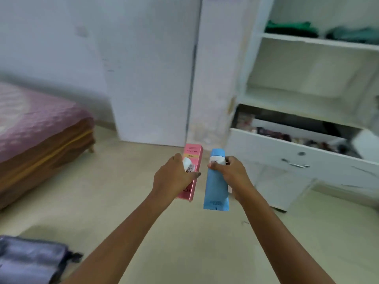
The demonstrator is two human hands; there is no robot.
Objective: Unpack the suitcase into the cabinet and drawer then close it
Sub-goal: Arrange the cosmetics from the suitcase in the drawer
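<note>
My left hand (173, 179) grips a long pink box (192, 160) together with a small white item that shows under the fingers. A light blue tube (216, 189) with a white band hangs cap-up in the grip of my right hand (230, 175). Both are held out over the floor, left of the open white drawer (287, 152), which has several small items inside. The cabinet (297, 95) above it stands open with folded green clothes (291, 29) on an upper shelf. A corner of the grey-blue suitcase (28, 261) lies at the bottom left.
A bed with a pink cover (34, 124) stands at the left. The open white cabinet door (149, 78) stands straight ahead. Beige floor (114, 191) spreads between the bed, the suitcase and the cabinet.
</note>
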